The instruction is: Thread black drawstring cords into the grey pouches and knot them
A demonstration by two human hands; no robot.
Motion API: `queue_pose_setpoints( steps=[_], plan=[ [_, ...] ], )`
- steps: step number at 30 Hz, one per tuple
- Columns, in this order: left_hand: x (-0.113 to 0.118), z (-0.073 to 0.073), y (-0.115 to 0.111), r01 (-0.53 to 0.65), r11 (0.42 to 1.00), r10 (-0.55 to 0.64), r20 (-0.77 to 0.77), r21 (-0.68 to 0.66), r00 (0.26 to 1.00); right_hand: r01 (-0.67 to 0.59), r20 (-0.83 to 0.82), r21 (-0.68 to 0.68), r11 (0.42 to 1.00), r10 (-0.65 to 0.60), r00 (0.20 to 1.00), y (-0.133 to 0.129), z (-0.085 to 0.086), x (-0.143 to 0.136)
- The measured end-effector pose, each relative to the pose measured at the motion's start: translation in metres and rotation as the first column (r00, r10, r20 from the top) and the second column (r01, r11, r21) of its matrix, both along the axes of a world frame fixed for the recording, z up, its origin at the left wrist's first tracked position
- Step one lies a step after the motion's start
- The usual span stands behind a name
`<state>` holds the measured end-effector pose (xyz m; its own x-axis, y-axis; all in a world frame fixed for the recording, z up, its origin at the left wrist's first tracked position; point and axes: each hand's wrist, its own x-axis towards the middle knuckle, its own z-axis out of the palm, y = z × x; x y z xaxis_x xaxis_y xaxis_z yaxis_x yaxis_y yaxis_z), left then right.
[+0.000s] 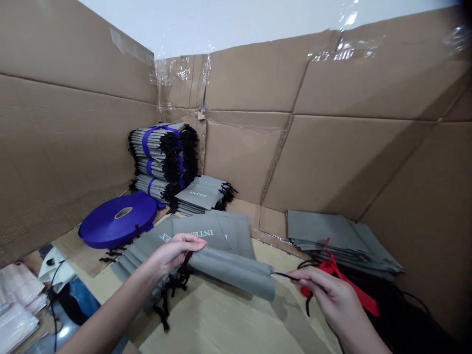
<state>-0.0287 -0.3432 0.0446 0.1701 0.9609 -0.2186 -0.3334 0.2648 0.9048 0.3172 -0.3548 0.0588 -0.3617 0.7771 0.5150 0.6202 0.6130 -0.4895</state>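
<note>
My left hand [176, 253] is closed on one end of a grey fabric drawstring bag [234, 270], held above the table and curled lengthwise. Thumb and fingers of my right hand [330, 295] pinch a thin black cord [283, 275], which runs into the bag's right end. A small red piece shows under the right fingers; I cannot make out what it belongs to. Below my left hand hang several knotted black cord ends [173, 290]. Just behind lie overlapping flat grey bags [236, 231], some with white INTEX print.
Bundles of grey bags [158, 147] tied with purple ribbon stand in the back corner, near a purple ribbon roll [106, 221]. A smaller bag stack [201, 194] sits beside them. Grey pieces [332, 231], a red strip [359, 290] and black cords lie right. Cardboard walls [239, 83] enclose the table.
</note>
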Motion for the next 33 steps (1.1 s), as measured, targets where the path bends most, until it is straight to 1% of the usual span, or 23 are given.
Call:
queue_pose_setpoints(
  steps=[2,3,4,5,7,9,10,12,14,15,16,17,18,21,23,25,27,29,30,31,33],
  plan=[
    [-0.001,-0.003,0.0,-0.01,1.0,0.011,-0.019,0.015,1.0,-0.016,0.012,-0.083,0.996,0.017,1.0,0.001,0.003,0.0],
    [-0.001,-0.004,0.0,-0.018,0.999,0.019,-0.037,0.035,0.999,-0.012,0.01,-0.155,0.988,0.014,1.0,0.002,0.003,-0.001],
    [-0.001,-0.005,0.0,-0.027,0.998,0.031,-0.062,0.06,0.998,-0.005,0.0,-0.245,0.969,0.006,1.0,0.003,0.003,-0.002],
    [-0.002,-0.006,0.0,-0.036,0.996,0.044,-0.095,0.087,0.995,-0.002,-0.019,-0.348,0.937,-0.005,1.0,0.004,0.001,-0.002],
    [-0.002,-0.007,-0.001,-0.052,0.988,0.076,-0.17,0.142,0.982,-0.031,-0.078,-0.555,0.831,-0.015,0.997,0.005,-0.004,-0.004],
    [-0.001,-0.006,-0.001,-0.055,0.981,0.1,-0.242,0.186,0.965,-0.106,-0.152,-0.709,0.698,-0.005,0.988,0.005,-0.01,-0.005],
    [-0.001,-0.005,-0.001,-0.05,0.978,0.104,-0.268,0.201,0.958,-0.135,-0.188,-0.757,0.639,-0.015,0.982,0.004,-0.013,-0.005],
    [0.001,-0.001,-0.002,-0.035,0.975,0.102,-0.304,0.22,0.947,-0.181,-0.265,-0.819,0.544,-0.079,0.961,0.002,-0.017,-0.006],
    [0.003,0.002,-0.002,-0.023,0.972,0.104,-0.338,0.234,0.935,-0.233,-0.341,-0.851,0.471,-0.16,0.926,0.0,-0.019,-0.007],
    [0.005,0.003,-0.003,-0.02,0.97,0.108,-0.355,0.242,0.929,-0.253,-0.366,-0.857,0.449,-0.186,0.912,-0.001,-0.02,-0.008],
    [0.006,0.004,-0.003,-0.02,0.968,0.114,-0.369,0.249,0.922,-0.26,-0.378,-0.856,0.447,-0.197,0.905,-0.001,-0.02,-0.009],
    [0.007,0.004,-0.003,-0.021,0.967,0.119,-0.378,0.254,0.918,-0.25,-0.373,-0.848,0.467,-0.191,0.908,0.0,-0.02,-0.009],
    [0.007,0.004,-0.002,-0.026,0.966,0.126,-0.379,0.259,0.917,-0.223,-0.356,-0.831,0.51,-0.178,0.918,0.001,-0.019,-0.01],
    [0.008,0.001,-0.002,-0.043,0.963,0.138,-0.349,0.267,0.927,-0.123,-0.29,-0.726,0.677,-0.138,0.947,0.003,-0.016,-0.01],
    [0.009,0.0,-0.001,-0.051,0.958,0.147,-0.332,0.28,0.932,-0.066,-0.243,-0.65,0.757,-0.125,0.962,0.003,-0.012,-0.009],
    [0.01,0.001,-0.001,-0.065,0.951,0.169,-0.327,0.303,0.93,0.004,-0.179,-0.552,0.834,-0.124,0.976,0.0,-0.008,-0.008],
    [0.011,0.003,-0.002,-0.086,0.942,0.198,-0.329,0.325,0.923,0.08,-0.104,-0.416,0.906,-0.135,0.985,-0.006,-0.003,-0.006],
    [0.013,0.005,-0.003,-0.097,0.936,0.216,-0.337,0.337,0.916,0.116,-0.028,-0.252,0.961,-0.127,0.991,-0.011,0.002,-0.005],
    [0.013,0.006,-0.004,-0.097,0.935,0.22,-0.343,0.34,0.913,0.103,0.012,-0.169,0.98,-0.102,0.995,-0.013,0.004,-0.004],
    [0.013,0.007,-0.004,-0.096,0.935,0.222,-0.35,0.343,0.91,0.073,0.055,-0.091,0.993,-0.068,0.996,-0.015,0.005,-0.003],
    [0.013,0.007,-0.006,-0.097,0.933,0.228,-0.362,0.345,0.904,-0.027,0.149,0.037,0.999,0.022,0.989,-0.017,0.005,-0.001]
  ],
)
